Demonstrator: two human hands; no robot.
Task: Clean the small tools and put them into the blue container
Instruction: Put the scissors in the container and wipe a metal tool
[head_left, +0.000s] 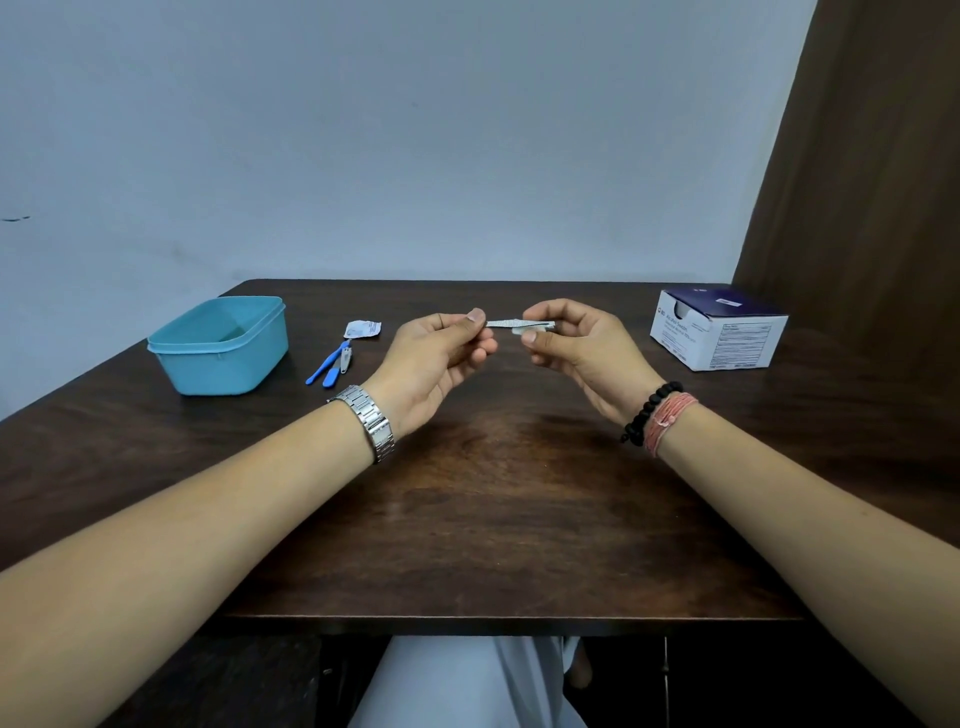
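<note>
- head view: the left hand (441, 358) was raised over the middle of the table (493, 509), thumb and forefinger pinched on one end of a slim metal tool (501, 323) that looked like a nail file.
- the right hand (576, 345) pinched the other end of that tool, with a small white wipe (522, 329) folded around the metal under its fingertips; this looked like the wiping step in hand.
- the blue container (221, 345) sat open on the table's left side, well apart from both hands. what showed of its inside looked bare, though the near wall hid part of the floor.
- between the container and the left hand lay two blue-handled tools (327, 366) with a small metal nail clipper (345, 358) touching them, all on the wood.
- a torn white wrapper (362, 329) lay just beyond those tools, probably the packet of the wipe.
- a white and dark blue box of alcohol swabs (719, 332) stood open at the far right of the table.
- judged from this, the task was early: one tool was being cleaned, none could be seen in the container, and the three on the table were likely yet to be wiped and dropped in.
</note>
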